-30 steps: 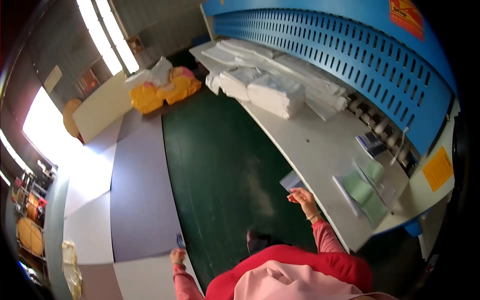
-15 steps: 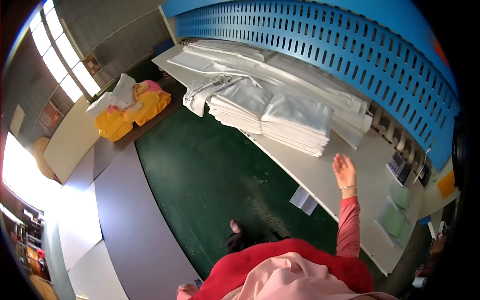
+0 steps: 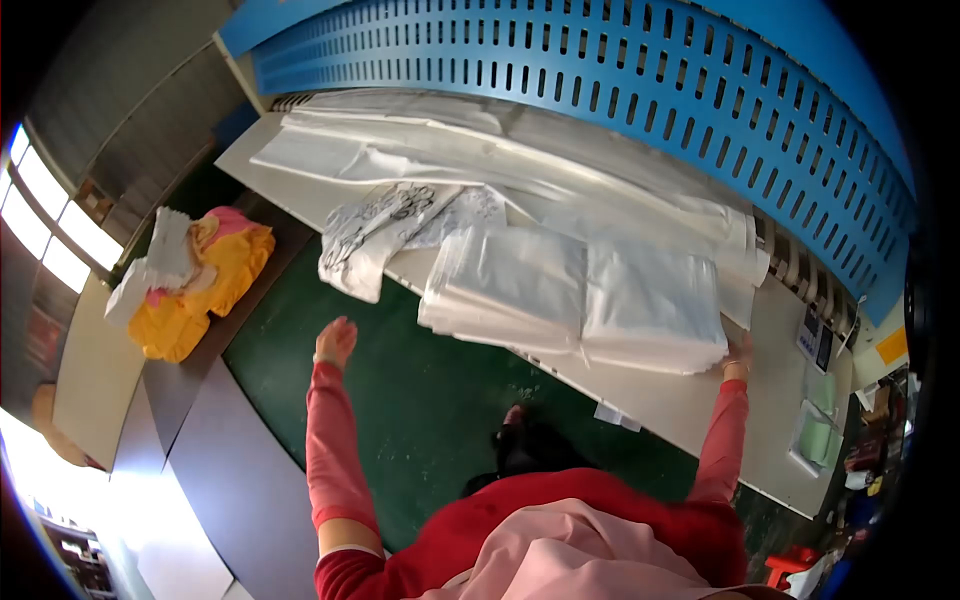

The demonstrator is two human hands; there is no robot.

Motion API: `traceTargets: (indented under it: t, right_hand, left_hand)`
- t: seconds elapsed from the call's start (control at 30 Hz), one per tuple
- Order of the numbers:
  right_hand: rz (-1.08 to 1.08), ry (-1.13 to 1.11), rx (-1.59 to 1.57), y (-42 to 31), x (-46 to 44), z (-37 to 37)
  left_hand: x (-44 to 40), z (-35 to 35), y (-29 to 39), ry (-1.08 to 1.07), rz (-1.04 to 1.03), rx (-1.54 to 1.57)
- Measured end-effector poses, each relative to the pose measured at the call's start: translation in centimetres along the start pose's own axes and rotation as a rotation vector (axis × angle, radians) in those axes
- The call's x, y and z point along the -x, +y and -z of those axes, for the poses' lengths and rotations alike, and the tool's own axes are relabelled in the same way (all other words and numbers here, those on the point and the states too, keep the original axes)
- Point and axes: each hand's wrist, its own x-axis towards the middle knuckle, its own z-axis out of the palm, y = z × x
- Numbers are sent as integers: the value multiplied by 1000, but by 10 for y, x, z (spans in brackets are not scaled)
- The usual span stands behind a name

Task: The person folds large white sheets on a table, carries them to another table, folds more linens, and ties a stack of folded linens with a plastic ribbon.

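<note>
A thick stack of folded white plastic sheets, tied around its middle, lies on the long pale table. My right hand is at the stack's right end, its fingers partly hidden and blurred there. My left hand is raised over the green floor, left of the stack, with fingers close together; whether it holds anything does not show. Just above it, a white cloth with dark patterns hangs over the table's front edge. Long white sheets lie behind the stack.
A blue perforated machine guard runs along the table's back. A calculator and green papers lie at the right. Yellow bundles sit at the left, near a grey table. A red stool stands lower right.
The view has swung toward the white stack. My right hand has moved from the table's front edge to the stack's right end. My left hand has risen from the lower edge and reached forward.
</note>
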Motion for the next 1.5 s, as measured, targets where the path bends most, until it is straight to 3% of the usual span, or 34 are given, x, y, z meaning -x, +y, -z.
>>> traceTargets:
  t: [0.07, 0.17, 0.27, 0.37, 0.53, 0.57, 0.63, 0.67, 0.7, 0.77, 0.87, 0.9, 0.93, 0.97, 1.07, 1.1, 1.13, 1.17, 1.23, 1.3, 1.37, 1.43, 1.5]
  right_hand:
    - [-82, -27, 296, -1, -28, -12]
    - [105, -29, 545, -11, -95, -14]
    - [194, -93, 735, 17, -48, -81]
    - [248, 15, 725, -2, -59, -88]
    - [588, 164, 439, -84, -86, -101]
    - [671, 18, 461, -94, -85, -124]
    - [789, 36, 437, -127, -77, -177]
    - [733, 156, 394, -146, -65, -202]
    - [674, 275, 350, -163, -47, -220]
    - [805, 181, 421, -182, -6, -228]
    - [1010, 24, 402, -152, 88, -232]
    - [1174, 122, 296, -126, 113, -237]
    - [1032, -194, 467, -169, 145, -165]
    - [1170, 128, 290, -77, 174, -230]
    - [1065, 156, 421, -44, 234, -133]
    - [1114, 316, 409, -18, 235, -100]
    - [1064, 543, 384, 28, 235, -107]
    - [996, 729, 315, 48, 228, -68]
    - [681, 1015, 294, 109, 229, -53]
    - [711, 852, 231, 152, 230, -32]
    - [746, 1056, 123, 171, 227, -35]
    - [996, 994, 896, 154, 245, 68]
    - [1043, 1220, 977, 149, 237, 21]
  left_hand:
    - [-60, -65, 22, -172, 57, -77]
    - [-139, -143, 29, -314, 137, -178]
    - [-205, -208, 22, -334, 244, -221]
    - [-273, -260, 8, -333, 369, -185]
    - [-347, -324, -14, -161, 436, -79]
    - [-375, -329, -22, -140, 293, -64]
    - [-422, -336, -32, -155, 65, -73]
    - [-428, -341, -21, -186, -24, -95]
    - [-400, -346, 30, -271, -65, -164]
    - [-339, -356, 118, -241, -219, -344]
    - [-283, -310, 169, -290, -317, -247]
    - [-271, -284, 176, -314, -329, -240]
    - [-254, -260, 183, -328, -319, -232]
    - [-237, -235, 185, -341, -304, -230]
    - [-192, -172, 158, -259, -303, -287]
    - [-183, -152, 150, -295, -205, -409]
    - [-185, -130, 136, -320, -108, -495]
    - [-202, -100, 117, -445, 52, -619]
    - [-213, -72, 104, -670, 425, -924]
    - [-221, -64, 111, -747, 572, -1180]
    - [-245, -59, 119, -782, 479, -1201]
    - [-264, -68, 135, -719, 355, -1103]
    - [-277, -88, 156, -712, 199, -1067]
